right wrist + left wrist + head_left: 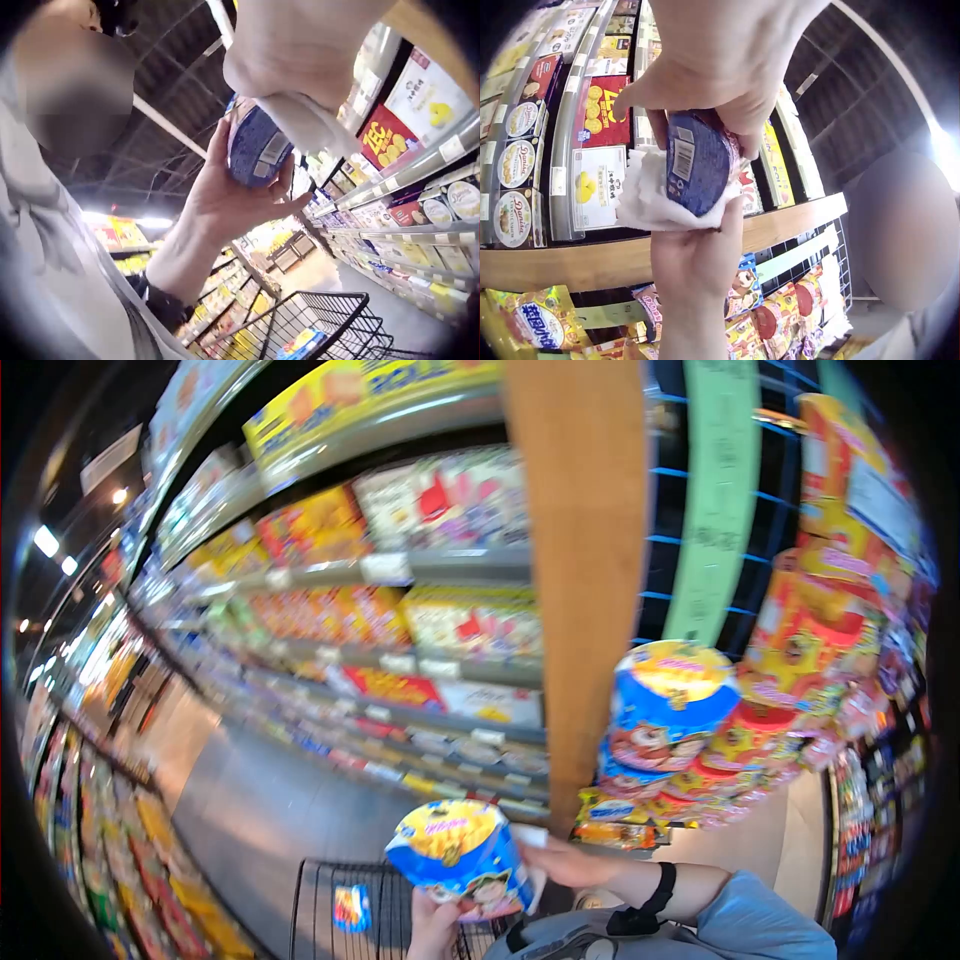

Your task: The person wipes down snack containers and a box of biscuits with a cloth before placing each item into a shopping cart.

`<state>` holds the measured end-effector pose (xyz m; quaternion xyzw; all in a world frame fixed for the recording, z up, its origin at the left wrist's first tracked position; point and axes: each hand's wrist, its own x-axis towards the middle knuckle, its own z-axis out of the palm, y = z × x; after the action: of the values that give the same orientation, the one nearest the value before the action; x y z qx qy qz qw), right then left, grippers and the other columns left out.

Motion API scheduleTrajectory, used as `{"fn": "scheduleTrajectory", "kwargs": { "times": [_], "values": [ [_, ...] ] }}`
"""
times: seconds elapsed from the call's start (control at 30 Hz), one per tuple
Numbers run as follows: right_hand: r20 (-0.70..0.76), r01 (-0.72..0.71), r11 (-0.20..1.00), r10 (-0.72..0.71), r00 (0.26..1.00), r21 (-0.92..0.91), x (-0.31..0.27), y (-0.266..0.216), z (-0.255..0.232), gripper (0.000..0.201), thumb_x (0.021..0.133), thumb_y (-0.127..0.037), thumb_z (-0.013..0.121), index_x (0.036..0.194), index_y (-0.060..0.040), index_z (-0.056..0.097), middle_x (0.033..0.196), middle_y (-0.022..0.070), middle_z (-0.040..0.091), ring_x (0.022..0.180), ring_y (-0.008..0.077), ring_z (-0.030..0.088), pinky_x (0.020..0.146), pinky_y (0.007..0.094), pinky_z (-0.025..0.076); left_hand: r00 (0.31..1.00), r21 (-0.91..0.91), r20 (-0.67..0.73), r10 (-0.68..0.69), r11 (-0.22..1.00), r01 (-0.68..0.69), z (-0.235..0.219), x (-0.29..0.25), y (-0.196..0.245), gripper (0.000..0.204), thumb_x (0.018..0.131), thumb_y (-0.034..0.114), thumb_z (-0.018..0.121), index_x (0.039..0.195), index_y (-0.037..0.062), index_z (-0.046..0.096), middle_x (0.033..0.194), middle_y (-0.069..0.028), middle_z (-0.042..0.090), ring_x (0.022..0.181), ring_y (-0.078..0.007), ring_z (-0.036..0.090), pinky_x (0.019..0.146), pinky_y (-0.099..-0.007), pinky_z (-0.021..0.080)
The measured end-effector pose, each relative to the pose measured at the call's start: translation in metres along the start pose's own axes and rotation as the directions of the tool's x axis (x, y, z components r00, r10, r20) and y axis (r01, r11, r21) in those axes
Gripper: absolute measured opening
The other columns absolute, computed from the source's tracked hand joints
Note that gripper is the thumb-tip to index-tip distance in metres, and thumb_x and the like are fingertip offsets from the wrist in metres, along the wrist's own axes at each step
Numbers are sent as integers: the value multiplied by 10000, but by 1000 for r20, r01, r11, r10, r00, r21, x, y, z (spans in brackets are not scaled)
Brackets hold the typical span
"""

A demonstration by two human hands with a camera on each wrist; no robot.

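Left grip (433, 927) clamping blue-and-yellow cup-shaped snack pack (462, 860) over black wire cart's rim (335, 863). Right grip (568, 862), finger closure hidden, pressing white cloth (646, 196) against pack. Seemingly wiping; next stroke needing steady pack.

Shelves (480, 568) of packaged food, many in yellow, red and white boxes (445, 498), run beside a wooden post (585, 560). Past the post, a green strip (715, 500) hangs against a wire grid (672, 475), with red and yellow bags (820, 620) to its right. Grey floor (270, 790) lies below; ceiling lights (46, 541) shine at the far left.
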<state>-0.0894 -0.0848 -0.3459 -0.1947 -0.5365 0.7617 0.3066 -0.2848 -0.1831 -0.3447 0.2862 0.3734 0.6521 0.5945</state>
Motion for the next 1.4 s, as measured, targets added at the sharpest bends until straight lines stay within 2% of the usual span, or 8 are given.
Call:
{"fn": "scheduleTrajectory", "kwargs": {
  "times": [0.1, 0.13, 0.23, 0.37, 0.6, 0.8, 0.93, 1.4],
  "values": [
    [-212, -243, 881, 167, 963, -406, -26, -60, 5, 393, 945, -118, 445, 1322, -6, 462, 1294, 115, 538, 1242, 200, 449, 1039, 312, 325, 981, 8, 190, 26, 1000, -28, 17, 21, -2, 648, 723, 80, 701, 1287, -6, 393, 1170, -103, 568, 1057, -210, 578, 901, -348, 479],
    [-108, 29, 841, -104, 989, -540, -32, -45, -9, 533, 845, -54, 490, 1368, -5, 397, 1307, 145, 511, 1258, 244, 445, 1041, 334, 323, 969, 42, 244, 31, 998, -42, 24, 27, 0, 617, 733, 88, 703, 1271, -3, 416, 1133, -93, 575, 1016, -197, 581, 864, -332, 481],
    [-65, 231, 806, -315, 947, -546, -68, -62, -12, 656, 775, -35, 494, 1406, -9, 321, 1326, 156, 476, 1254, 258, 448, 1034, 363, 339, 922, 132, 382, 57, 985, -115, 46, 45, 5, 524, 762, 112, 711, 1223, 5, 486, 1022, -64, 596, 891, -158, 591, 752, -283, 486],
    [-260, 140, 779, -365, 894, -611, -95, -86, 10, 749, 828, -141, 669, 1420, -5, 231, 1344, 142, 445, 1207, 215, 473, 995, 358, 374, 842, 228, 533, 82, 944, -236, 75, 62, 11, 405, 801, 144, 720, 1159, 17, 580, 875, -24, 624, 724, -105, 604, 604, -218, 493],
    [-492, 192, 710, -631, 600, -678, -109, -113, 14, 583, 764, -142, 769, 1240, 14, 470, 1159, 110, 584, 1078, 165, 551, 931, 323, 429, 786, 55, 603, 137, 976, -212, 181, 81, 40, 950, 653, 36, 825, 1361, -4, 193, 1300, -135, 446, 1162, -208, 512, 956, -358, 454],
    [-587, 357, 712, -701, 404, -605, -100, -166, 14, 526, 821, -94, 711, 1255, 45, 449, 1111, 107, 605, 1018, 136, 567, 867, 287, 460, 597, 54, 703, 387, 807, -588, 233, 94, 58, 854, 728, 16, 753, 1359, -6, 177, 1300, -204, 429, 1199, -255, 472, 994, -371, 404],
    [-515, 412, 591, -806, 290, -694, -88, -189, 7, 581, 864, -104, 664, 1329, 36, 345, 1107, 112, 587, 984, 139, 570, 833, 285, 471, 609, 57, 669, 426, 787, -614, 255, 103, 66, 758, 778, 5, 706, 1363, -34, 226, 1324, -219, 430, 1216, -255, 459, 1025, -376, 371],
    [-536, 303, 583, -812, 229, -754, -79, -203, -6, 564, 865, -167, 675, 1300, 48, 386, 1158, 143, 581, 1040, 159, 563, 866, 302, 464, 596, 73, 652, 469, 743, -665, 273, 121, 66, 721, 831, 79, 698, 1389, -70, 267, 1307, -211, 471, 1191, -242, 497, 1008, -354, 396]
  ]
}}
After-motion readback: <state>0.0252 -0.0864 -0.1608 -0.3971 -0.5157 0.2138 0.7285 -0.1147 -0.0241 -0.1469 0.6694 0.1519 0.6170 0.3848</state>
